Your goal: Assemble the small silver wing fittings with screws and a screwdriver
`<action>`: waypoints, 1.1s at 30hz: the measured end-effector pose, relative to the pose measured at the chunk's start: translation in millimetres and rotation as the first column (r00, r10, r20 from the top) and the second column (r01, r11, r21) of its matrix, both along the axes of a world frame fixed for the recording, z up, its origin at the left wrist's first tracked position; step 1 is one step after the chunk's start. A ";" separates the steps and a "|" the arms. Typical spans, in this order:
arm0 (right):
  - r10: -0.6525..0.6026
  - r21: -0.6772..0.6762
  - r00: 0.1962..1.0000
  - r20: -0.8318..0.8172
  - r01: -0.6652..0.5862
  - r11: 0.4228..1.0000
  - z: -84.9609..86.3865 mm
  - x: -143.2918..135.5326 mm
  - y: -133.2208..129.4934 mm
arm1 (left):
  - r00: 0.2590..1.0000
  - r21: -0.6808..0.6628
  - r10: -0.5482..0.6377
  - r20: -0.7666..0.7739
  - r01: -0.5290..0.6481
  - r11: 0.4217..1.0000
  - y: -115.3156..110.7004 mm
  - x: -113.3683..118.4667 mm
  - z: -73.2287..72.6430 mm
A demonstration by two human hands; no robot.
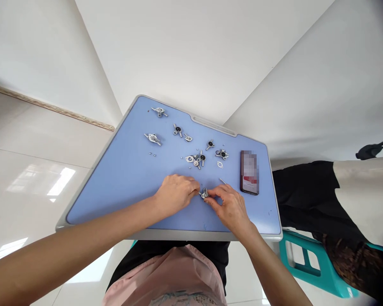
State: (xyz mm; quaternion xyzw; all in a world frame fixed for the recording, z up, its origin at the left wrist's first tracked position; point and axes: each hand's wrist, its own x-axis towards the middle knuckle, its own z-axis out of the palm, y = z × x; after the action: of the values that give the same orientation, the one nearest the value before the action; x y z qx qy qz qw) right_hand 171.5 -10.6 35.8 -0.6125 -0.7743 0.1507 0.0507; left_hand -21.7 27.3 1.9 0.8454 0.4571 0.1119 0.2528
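Near the front of the blue table, my right hand (230, 208) grips a small silvery metal fitting (205, 194) between thumb and fingers. My left hand (178, 193) is closed in a pinch at the fitting's left side. A thin metal bit shows at its fingertips, too small to name. Just behind my right hand lies a short metal pin (222, 181). Farther back are several similar fittings, among them one with a black round center (202, 158) and another beside a loose oval flange plate (220, 164). Tiny metal bits are scattered among them.
A phone (250, 172) with a lit screen lies at the right of the tabletop (115, 187). More metal fittings (152, 138) lie at the back left. White walls stand behind the table. To the right are a teal stool (322, 272) and dark cloth (303, 195).
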 end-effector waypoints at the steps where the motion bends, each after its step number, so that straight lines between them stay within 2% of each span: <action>1: -0.012 0.000 1.000 0.019 0.012 1.000 0.2 -1.3 -0.6 | 1.000 -0.001 -0.002 -0.001 0.002 1.000 0.1 -0.1 -0.4; 4: -0.018 0.018 0.998 0.059 0.017 1.000 -0.5 -4.3 -2.5 | 1.000 0.010 -0.008 0.013 0.008 1.000 0.1 -0.2 -2.0; 8: 0.035 0.047 0.998 0.050 -0.037 0.998 -1.3 -2.8 -1.0 | 1.000 0.015 -0.011 0.016 0.011 1.000 -0.2 -0.3 -1.5; 12: 0.099 0.004 0.995 0.024 -0.099 0.995 2.1 1.2 4.2 | 1.000 -0.003 -0.002 0.003 0.002 1.000 -0.5 -0.2 1.5; 15: 0.094 -0.040 0.994 0.048 -0.092 0.995 5.1 1.1 6.2 | 1.000 -0.012 0.009 -0.003 -0.009 1.000 -0.5 0.5 2.1; 19: 0.073 -0.035 0.994 0.080 -0.070 0.997 5.9 -2.3 5.0 | 1.000 -0.002 0.016 0.023 -0.016 1.000 -1.4 1.0 0.3; 23: 0.032 -0.041 0.993 0.113 -0.028 0.999 5.8 -4.2 3.0 | 0.986 -0.085 0.053 0.159 -0.039 0.996 -1.2 -3.2 -0.7; 25: 0.014 -0.052 0.993 0.115 -0.008 0.999 6.5 -2.6 2.1 | 0.933 -0.244 0.176 0.315 -0.100 0.965 1.4 -7.0 1.4; 26: 0.007 -0.053 0.994 0.109 -0.002 0.999 6.9 -1.0 1.6 | 0.872 -0.380 0.282 0.400 -0.122 0.917 3.5 -8.8 3.7; 27: 0.005 -0.047 0.995 0.097 0.000 0.999 7.4 1.0 1.0 | 0.785 -0.541 0.413 0.462 -0.120 0.833 5.8 -10.3 7.1; 28: 0.002 -0.024 0.997 0.078 0.000 1.000 7.9 3.1 0.5 | 0.671 -0.699 0.561 0.485 -0.087 0.710 8.0 -11.1 11.7; 29: -0.003 0.015 0.999 0.052 0.002 1.000 8.2 5.2 0.2 | 0.541 -0.826 0.703 0.462 -0.027 0.563 9.9 -11.2 17.1; 30: -0.010 0.067 1.000 0.014 0.009 0.998 8.3 6.8 0.1 | 0.413 -0.907 0.817 0.401 0.054 0.418 11.2 -10.4 23.1; 31: -0.014 0.127 0.999 -0.037 0.018 0.992 8.4 7.6 0.5 | 0.298 -0.946 0.898 0.324 0.130 0.298 11.7 -8.7 29.2; 32: -0.009 0.183 0.995 -0.097 0.026 0.983 8.4 7.5 1.3 | 0.210 -0.957 0.944 0.255 0.195 0.215 11.3 -6.4 35.0; 33: 0.007 0.230 0.987 -0.158 0.030 0.973 8.6 6.3 2.6 | 0.163 -0.955 0.964 0.209 0.248 0.165 10.3 -3.6 40.0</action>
State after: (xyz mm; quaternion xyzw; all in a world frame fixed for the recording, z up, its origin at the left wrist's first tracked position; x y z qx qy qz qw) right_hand 177.8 -8.0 44.3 -0.5929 -0.7766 0.1073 0.1839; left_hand -25.2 37.6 41.9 0.0907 0.4502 0.3589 0.8126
